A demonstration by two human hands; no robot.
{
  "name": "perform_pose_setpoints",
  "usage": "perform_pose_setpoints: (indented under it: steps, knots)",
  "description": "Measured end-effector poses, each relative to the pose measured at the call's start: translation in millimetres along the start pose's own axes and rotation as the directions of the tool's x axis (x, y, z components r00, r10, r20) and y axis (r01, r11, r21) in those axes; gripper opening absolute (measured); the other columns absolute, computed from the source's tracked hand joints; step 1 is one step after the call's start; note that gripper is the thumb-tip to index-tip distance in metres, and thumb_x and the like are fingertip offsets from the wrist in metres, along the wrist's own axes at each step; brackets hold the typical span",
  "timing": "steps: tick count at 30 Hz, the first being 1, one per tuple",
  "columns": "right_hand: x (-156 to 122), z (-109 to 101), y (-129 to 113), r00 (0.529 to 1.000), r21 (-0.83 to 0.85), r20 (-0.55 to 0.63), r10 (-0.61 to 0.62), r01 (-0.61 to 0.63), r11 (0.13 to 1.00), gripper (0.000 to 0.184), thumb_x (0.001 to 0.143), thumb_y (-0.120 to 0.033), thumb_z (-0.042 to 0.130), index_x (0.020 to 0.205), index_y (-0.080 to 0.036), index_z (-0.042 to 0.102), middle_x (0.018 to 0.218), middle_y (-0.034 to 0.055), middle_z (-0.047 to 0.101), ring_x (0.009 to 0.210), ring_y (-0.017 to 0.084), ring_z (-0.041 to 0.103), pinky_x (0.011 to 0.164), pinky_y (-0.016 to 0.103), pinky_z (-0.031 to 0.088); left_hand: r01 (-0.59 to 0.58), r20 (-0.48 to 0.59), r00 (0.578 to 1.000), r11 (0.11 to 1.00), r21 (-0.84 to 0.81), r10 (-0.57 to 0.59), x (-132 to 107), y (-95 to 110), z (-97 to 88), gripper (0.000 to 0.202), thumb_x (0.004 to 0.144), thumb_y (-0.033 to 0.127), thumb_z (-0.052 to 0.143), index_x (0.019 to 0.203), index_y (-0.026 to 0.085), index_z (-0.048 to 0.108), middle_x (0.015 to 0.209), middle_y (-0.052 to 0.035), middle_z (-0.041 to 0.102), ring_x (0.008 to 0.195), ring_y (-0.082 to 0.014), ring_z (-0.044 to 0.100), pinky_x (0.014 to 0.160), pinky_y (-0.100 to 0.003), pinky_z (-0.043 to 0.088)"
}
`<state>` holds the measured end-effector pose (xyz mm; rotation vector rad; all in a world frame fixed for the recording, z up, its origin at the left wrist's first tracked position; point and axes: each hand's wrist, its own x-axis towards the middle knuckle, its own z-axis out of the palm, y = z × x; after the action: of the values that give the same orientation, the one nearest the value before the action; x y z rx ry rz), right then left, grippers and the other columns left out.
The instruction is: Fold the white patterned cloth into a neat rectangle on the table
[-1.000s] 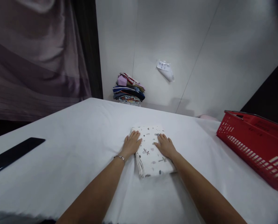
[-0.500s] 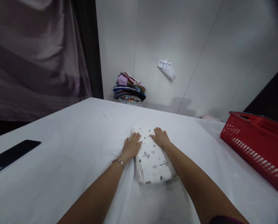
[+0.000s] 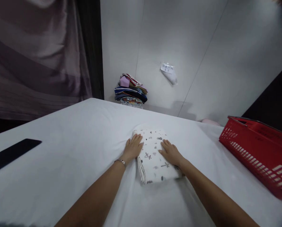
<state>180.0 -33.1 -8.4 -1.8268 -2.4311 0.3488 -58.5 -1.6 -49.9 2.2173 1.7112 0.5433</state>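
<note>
A folded white cloth point(image 3: 154, 157) with small dark prints lies on the white table point(image 3: 67, 148) in front of me. My left hand point(image 3: 133, 147) rests flat on the cloth's left edge, fingers stretched out, a thin bracelet on the wrist. Flat on the right half of the cloth lies my right hand point(image 3: 171, 153), fingers spread. Neither hand holds anything.
A stack of folded colourful clothes point(image 3: 131, 90) sits at the table's far edge against the wall. A red plastic basket point(image 3: 259, 151) stands at the right. A flat black object point(image 3: 10, 154) lies at the left edge. A paper note point(image 3: 167, 68) hangs on the wall.
My right hand slid back along the cloth from its far end toward me. My left hand stayed on the left edge.
</note>
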Motion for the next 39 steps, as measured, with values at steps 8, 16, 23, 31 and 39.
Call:
perform_pose_setpoints:
  steps: [8,16,23,31,39]
  knots:
    - [-90,26,24,0.969,0.346,-0.169,0.179,-0.112,0.932,0.062,0.086,-0.053,0.039,0.136,-0.016,0.040,0.149,0.0078,0.022,0.137,0.022,0.020,0.111,0.040,0.020,-0.028,-0.012,1.000,0.999,-0.025,0.028,-2,2,-4.4,0.049,0.090,0.041,0.027,0.136,0.026,0.035,0.149,-0.0008,0.025,0.138,-0.0194,0.013,0.109,-0.049,0.014]
    - [-103,24,41,0.864,0.644,-0.213,0.456,-0.226,0.730,0.060,0.077,-0.051,0.051,0.123,-0.013,0.055,0.119,0.0111,0.061,0.109,0.024,0.057,0.093,0.036,0.045,-0.034,-0.006,0.999,0.989,-0.142,0.033,-24,11,-30.8,0.059,0.081,0.042,0.045,0.133,0.015,0.041,0.148,-0.0072,0.027,0.137,-0.0204,0.017,0.110,-0.032,0.019]
    - [-94,11,42,0.831,0.702,-0.058,0.554,-0.361,0.614,0.061,0.074,-0.052,0.055,0.122,-0.014,0.054,0.081,0.0063,0.065,0.061,0.016,0.060,0.049,0.025,0.047,-0.024,-0.058,0.998,0.952,-0.306,0.007,-96,31,-49.5,0.041,0.075,0.047,0.053,0.107,0.020,0.057,0.118,-0.0060,0.056,0.105,-0.0219,0.053,0.086,-0.031,0.043]
    - [-88,8,42,0.881,0.670,-0.108,0.460,-0.277,0.689,0.060,0.070,-0.045,0.059,0.120,-0.012,0.055,0.058,-0.0035,0.051,0.048,0.011,0.050,0.045,0.023,0.040,0.155,-0.001,0.987,0.938,-0.310,-0.163,-150,62,-39.0,0.036,0.065,0.053,0.060,0.077,0.020,0.050,0.081,-0.0025,0.056,0.072,-0.0179,0.051,0.059,-0.029,0.036]
    - [-89,19,53,0.884,0.678,-0.207,0.419,-0.180,0.713,0.058,0.070,-0.049,0.058,0.114,-0.012,0.059,0.061,-0.0021,0.054,0.050,0.012,0.051,0.048,0.025,0.040,0.084,-0.049,0.993,0.945,-0.315,-0.105,-149,68,-24.9,0.017,0.075,0.027,0.047,0.061,0.019,0.042,0.076,-0.0009,0.052,0.073,-0.0151,0.050,0.060,-0.027,0.034]
